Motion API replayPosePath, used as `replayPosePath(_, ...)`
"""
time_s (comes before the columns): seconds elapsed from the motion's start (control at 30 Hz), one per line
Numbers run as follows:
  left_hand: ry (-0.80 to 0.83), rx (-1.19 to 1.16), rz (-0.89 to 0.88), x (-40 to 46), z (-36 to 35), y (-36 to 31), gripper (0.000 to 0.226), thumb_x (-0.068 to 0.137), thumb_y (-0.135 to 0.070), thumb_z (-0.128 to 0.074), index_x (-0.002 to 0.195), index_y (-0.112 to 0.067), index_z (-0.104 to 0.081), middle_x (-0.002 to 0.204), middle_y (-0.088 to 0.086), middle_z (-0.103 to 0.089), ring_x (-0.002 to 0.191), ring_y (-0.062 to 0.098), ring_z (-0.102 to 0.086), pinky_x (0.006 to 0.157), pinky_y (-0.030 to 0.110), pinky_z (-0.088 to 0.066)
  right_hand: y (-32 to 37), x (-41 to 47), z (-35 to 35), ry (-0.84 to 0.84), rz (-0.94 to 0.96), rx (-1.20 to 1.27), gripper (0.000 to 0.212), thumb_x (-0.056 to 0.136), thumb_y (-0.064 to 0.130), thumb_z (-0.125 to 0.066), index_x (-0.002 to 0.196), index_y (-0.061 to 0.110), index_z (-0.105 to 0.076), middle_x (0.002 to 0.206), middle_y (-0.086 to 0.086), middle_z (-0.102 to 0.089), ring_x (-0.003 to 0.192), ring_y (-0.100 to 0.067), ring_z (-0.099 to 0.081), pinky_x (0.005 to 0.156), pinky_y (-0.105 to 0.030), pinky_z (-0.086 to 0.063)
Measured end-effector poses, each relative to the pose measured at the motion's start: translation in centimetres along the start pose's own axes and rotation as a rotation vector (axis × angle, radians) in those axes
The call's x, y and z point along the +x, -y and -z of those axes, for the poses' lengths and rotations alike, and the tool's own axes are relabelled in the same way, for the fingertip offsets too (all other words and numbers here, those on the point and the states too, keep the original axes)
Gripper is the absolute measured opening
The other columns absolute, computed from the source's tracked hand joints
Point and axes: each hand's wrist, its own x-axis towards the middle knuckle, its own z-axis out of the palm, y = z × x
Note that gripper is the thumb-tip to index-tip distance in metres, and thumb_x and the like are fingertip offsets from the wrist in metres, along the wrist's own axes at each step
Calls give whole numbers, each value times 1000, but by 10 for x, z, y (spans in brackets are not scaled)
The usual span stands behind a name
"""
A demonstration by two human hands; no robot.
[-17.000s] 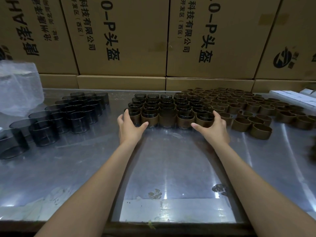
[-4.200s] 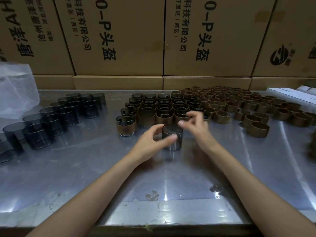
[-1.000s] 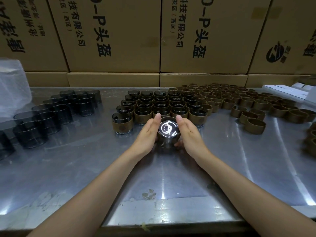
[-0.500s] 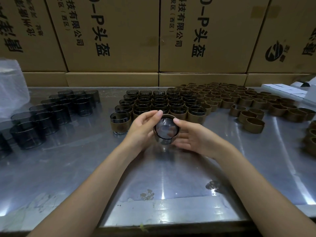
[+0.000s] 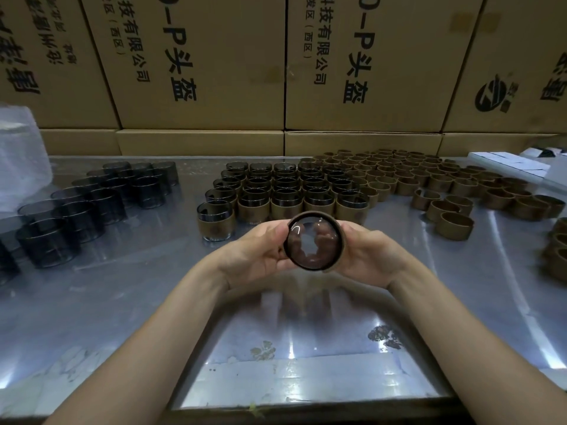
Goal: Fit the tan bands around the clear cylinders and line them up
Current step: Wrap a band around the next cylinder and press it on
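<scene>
Left hand [image 5: 260,250] and right hand [image 5: 365,256], palms facing, clasp 1 banded cylinder [image 5: 314,240] between them, tipped on its side, above the table [image 5: 122,302].

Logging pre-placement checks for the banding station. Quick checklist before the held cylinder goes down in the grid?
1. Grip: left hand and right hand both hold the cylinder, lifted off the table: ok.
2. Tan band on the cylinder: its edge shows around the rim: ok.
3. Band seated evenly all round: far side hidden: cannot tell.
4. Orientation: one end faces the camera, not upright: not ok yet.
5. Free spot: bare table beside the lone front banded cylinder: ok.
6. Loose bands left for the next one: ok.
</scene>
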Motion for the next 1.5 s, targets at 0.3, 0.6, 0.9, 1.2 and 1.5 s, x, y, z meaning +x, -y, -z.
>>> replayPosePath(0.3,-75,-5,-50,7,3,4,62,50,-63,-85,99,-25,-77,104,1,-73,99,10,-68,81,21,-53,-1,4,-6,-30,31,-36,54,62,45,-84,109,20,-73,112,-2,-70,104,-14,-65,85,-26,-52)
replayPosePath(0.6,62,-34,-63,1,-7,-1,119,53,-61,-84,138,8,-37,134,29,-47,126,35,-43,112,52,-30,-3,4,-10,107,70,-47,65,62,46,-85,115,13,-69,112,-5,-69,108,-17,-63,98,-32,-46)
replayPosePath(0.9,106,-118,-23,1,-1,-1,89,57,-51,-87,127,-5,-56,123,14,-61,116,25,-57,104,38,-43,0,0,-6,87,68,-104,66,63,49,-83,116,13,-69,110,-4,-70,106,-17,-64,97,-31,-47)
replayPosePath(1.2,-492,140,-90,22,-31,2,63,78,-65,-37,59,-6,-50,61,13,-45,56,21,-45,60,30,-36,-18,24,-35,-640,217,-505,54,84,59,-46,58,18,-70,58,0,-66,61,-10,-66,64,-18,-52)
replayPosePath(1.5,-556,246,-277,22,-34,11,61,102,-35,-29,59,-7,-62,48,-5,-60,49,1,-58,54,9,-44,-24,29,-36,-696,345,-450,54,101,33,-37,56,10,-53,43,10,-55,45,2,-56,48,-7,-41)
